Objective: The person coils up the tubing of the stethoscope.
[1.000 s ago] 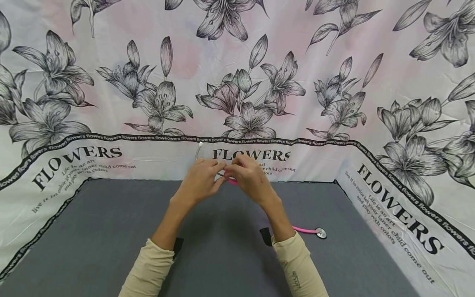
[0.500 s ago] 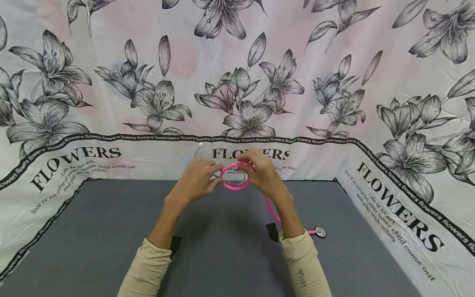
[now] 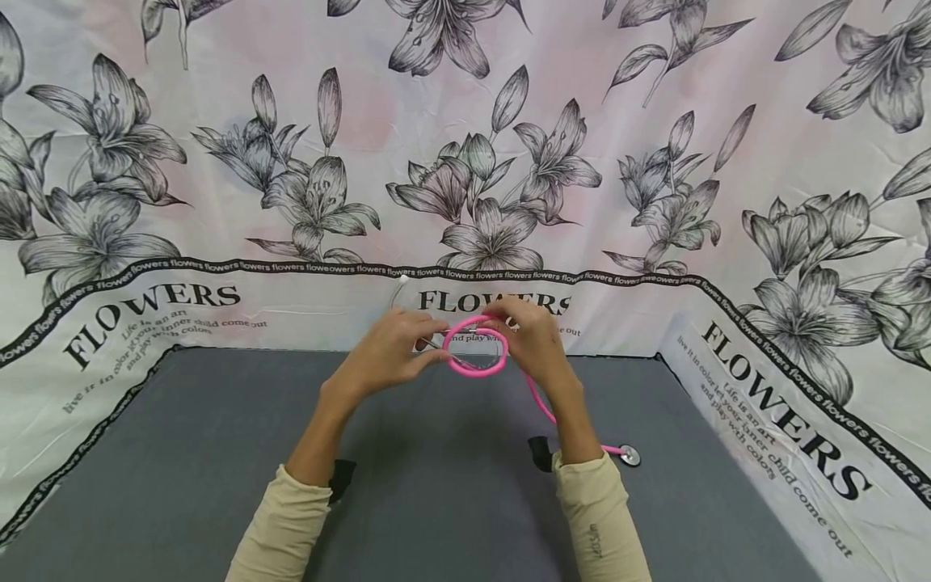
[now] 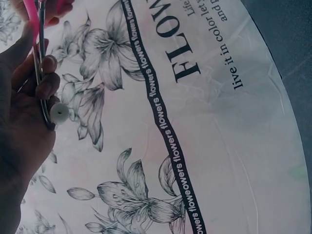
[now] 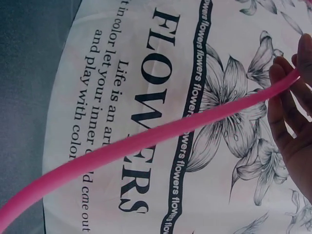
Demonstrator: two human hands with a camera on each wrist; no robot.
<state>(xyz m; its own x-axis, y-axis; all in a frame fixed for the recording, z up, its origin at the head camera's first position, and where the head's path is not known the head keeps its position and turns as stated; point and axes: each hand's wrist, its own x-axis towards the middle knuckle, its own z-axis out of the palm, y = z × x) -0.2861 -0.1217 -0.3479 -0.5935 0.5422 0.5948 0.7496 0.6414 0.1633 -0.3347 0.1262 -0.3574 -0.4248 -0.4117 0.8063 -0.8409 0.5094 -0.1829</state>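
Note:
Above the far part of the table, both hands hold a pink stethoscope [image 3: 476,372]. The left hand [image 3: 393,347] pinches its metal ear tubes [image 4: 42,83]; a white ear tip [image 4: 59,113] sticks out beside the palm in the left wrist view. The right hand [image 3: 534,339] pinches the pink tubing [image 5: 161,134], which forms a loop between the two hands. From the right hand the tubing runs down behind the forearm to the table, where the round metal chest piece [image 3: 629,456] lies. The right fingertips partly cover the tubing in the head view.
A dark grey table [image 3: 240,453] lies under the arms. White cloth printed with flowers and lettering [image 3: 487,194] hangs along the back and both sides. Black wrist straps [image 3: 540,454] show at the sleeves.
A pink loop has come into view between the hands and grown slightly. The right hand has moved right, away from the left. The chest piece stays in place on the table.

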